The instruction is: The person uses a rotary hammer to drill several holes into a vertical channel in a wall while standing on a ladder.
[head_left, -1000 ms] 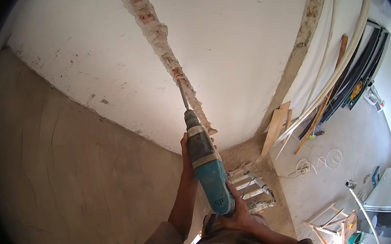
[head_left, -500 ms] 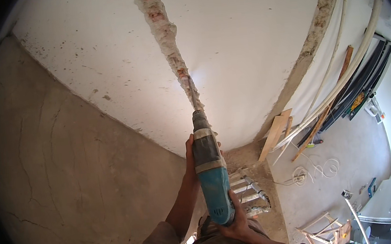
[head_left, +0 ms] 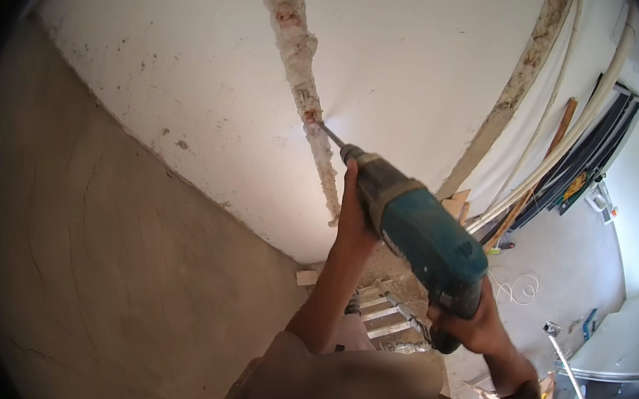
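A teal and black rotary hammer (head_left: 434, 240) slants up and to the left in front of the white wall (head_left: 414, 57). My left hand (head_left: 353, 219) is wrapped around its dark front end, the far side of the grip hidden. At the lower right my right hand (head_left: 474, 325) closes on the rear handle. The thin metal bit (head_left: 332, 134) reaches the right edge of a rough groove (head_left: 295, 54), where reddish brick shows through the broken plaster. A bright patch of light falls on the wall beside the bit's tip.
Below the tool stands a metal ladder (head_left: 385, 321). Long pale pipes (head_left: 556, 153), dark lengths (head_left: 565, 162) and wooden boards lean at the right. A coiled white cable (head_left: 522, 289) lies on the floor. A second chased strip (head_left: 523, 61) runs down the wall's right side.
The rotary hammer has swung from nearly upright to a slant, its rear end now farther right. My right hand moved right with it. The bit now meets the groove from the right.
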`<action>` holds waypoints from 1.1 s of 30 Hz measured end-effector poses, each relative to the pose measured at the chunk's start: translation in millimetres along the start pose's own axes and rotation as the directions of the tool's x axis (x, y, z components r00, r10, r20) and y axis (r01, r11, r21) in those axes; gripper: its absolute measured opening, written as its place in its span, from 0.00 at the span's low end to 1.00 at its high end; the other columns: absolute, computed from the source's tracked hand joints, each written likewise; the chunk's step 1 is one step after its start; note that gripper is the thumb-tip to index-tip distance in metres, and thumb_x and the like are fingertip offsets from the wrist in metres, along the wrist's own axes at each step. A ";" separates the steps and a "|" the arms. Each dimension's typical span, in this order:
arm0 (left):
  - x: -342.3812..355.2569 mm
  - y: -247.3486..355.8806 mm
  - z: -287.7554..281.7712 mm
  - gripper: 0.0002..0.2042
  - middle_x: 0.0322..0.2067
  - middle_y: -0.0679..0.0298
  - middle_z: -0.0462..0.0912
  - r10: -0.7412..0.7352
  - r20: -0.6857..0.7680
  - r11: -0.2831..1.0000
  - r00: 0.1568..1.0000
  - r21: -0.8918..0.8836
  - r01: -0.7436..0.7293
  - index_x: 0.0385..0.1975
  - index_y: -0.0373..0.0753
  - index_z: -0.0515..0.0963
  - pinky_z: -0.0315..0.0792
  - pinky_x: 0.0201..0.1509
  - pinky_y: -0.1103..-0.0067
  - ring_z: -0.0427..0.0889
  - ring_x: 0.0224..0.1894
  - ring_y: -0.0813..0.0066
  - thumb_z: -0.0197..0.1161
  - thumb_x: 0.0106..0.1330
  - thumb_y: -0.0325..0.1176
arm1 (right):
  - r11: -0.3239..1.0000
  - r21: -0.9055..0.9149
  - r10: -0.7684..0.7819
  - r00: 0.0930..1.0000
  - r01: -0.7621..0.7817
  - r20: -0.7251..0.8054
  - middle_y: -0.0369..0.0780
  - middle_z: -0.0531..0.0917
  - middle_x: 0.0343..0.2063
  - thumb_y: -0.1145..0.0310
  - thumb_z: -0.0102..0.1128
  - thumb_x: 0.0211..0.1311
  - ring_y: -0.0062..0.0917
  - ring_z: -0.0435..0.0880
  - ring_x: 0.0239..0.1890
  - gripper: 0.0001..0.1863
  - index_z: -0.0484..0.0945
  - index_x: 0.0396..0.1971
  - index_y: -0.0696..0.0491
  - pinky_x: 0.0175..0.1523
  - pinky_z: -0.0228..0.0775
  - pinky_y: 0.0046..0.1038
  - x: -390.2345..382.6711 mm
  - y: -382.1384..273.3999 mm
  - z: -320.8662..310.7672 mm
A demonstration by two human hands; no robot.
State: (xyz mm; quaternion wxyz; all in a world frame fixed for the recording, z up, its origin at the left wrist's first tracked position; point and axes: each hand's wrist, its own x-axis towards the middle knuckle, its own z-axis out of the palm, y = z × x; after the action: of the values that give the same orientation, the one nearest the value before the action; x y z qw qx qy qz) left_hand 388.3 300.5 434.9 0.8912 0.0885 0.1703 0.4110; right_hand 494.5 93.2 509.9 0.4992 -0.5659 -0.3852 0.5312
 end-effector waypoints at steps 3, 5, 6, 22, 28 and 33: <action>8.5 9.0 13.5 0.30 0.48 0.56 0.77 0.032 0.027 0.996 0.999 -0.088 -0.030 0.51 0.41 0.72 0.73 0.57 0.64 0.78 0.51 0.62 0.51 0.65 0.62 | 0.990 -0.140 0.000 1.000 0.000 0.002 0.42 0.70 0.51 0.77 0.67 0.46 0.27 0.70 0.53 0.48 0.48 0.67 0.55 0.55 0.63 0.29 15.0 -54.2 -4.3; 16.3 12.8 30.8 0.28 0.50 0.56 0.77 0.093 0.068 0.989 0.993 -0.122 -0.084 0.52 0.41 0.72 0.71 0.59 0.62 0.76 0.53 0.61 0.48 0.67 0.60 | 0.966 -0.257 -0.004 1.000 0.000 -0.014 0.41 0.74 0.43 0.75 0.67 0.49 0.24 0.76 0.43 0.43 0.53 0.65 0.54 0.45 0.72 0.27 19.4 -84.6 -3.3; 19.5 18.7 37.4 0.27 0.51 0.57 0.77 0.062 0.183 0.988 0.981 -0.151 -0.034 0.52 0.42 0.72 0.71 0.59 0.62 0.75 0.54 0.61 0.47 0.68 0.60 | 0.967 -0.254 0.022 1.000 -0.023 -0.009 0.39 0.76 0.38 0.74 0.67 0.50 0.22 0.79 0.35 0.42 0.54 0.64 0.53 0.36 0.76 0.25 29.2 -100.8 -3.0; -42.4 8.5 58.5 0.31 0.52 0.60 0.75 0.037 0.143 0.978 0.989 -0.208 -0.006 0.55 0.42 0.68 0.68 0.63 0.67 0.74 0.56 0.67 0.51 0.65 0.62 | 0.940 -0.305 -0.163 0.987 0.155 -0.002 0.49 0.76 0.44 0.75 0.63 0.55 0.31 0.80 0.42 0.46 0.42 0.67 0.55 0.42 0.76 0.29 -38.8 -98.9 12.3; -29.7 31.3 82.5 0.35 0.54 0.56 0.73 0.186 0.419 0.943 0.889 -0.331 -0.041 0.58 0.38 0.66 0.63 0.67 0.64 0.71 0.59 0.63 0.39 0.67 0.65 | 0.800 -0.532 -0.281 0.957 0.278 0.078 0.46 0.76 0.42 0.73 0.64 0.55 0.25 0.78 0.37 0.50 0.36 0.70 0.55 0.40 0.72 0.25 -19.9 -164.7 34.4; -13.9 65.4 97.9 0.31 0.55 0.63 0.73 0.359 0.448 0.851 0.819 -0.517 -0.091 0.57 0.46 0.69 0.65 0.65 0.66 0.70 0.60 0.66 0.35 0.69 0.64 | 0.516 -0.754 -0.345 0.904 0.407 0.251 0.39 0.77 0.35 0.64 0.66 0.54 0.20 0.74 0.29 0.41 0.57 0.66 0.55 0.32 0.69 0.22 33.7 -233.3 91.2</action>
State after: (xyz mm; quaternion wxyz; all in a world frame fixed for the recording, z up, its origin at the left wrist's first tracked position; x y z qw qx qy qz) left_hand 370.9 330.4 548.2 0.8399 -0.0021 -0.1993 0.5049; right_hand 431.3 187.7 735.6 0.2855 -0.6114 -0.7095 0.2034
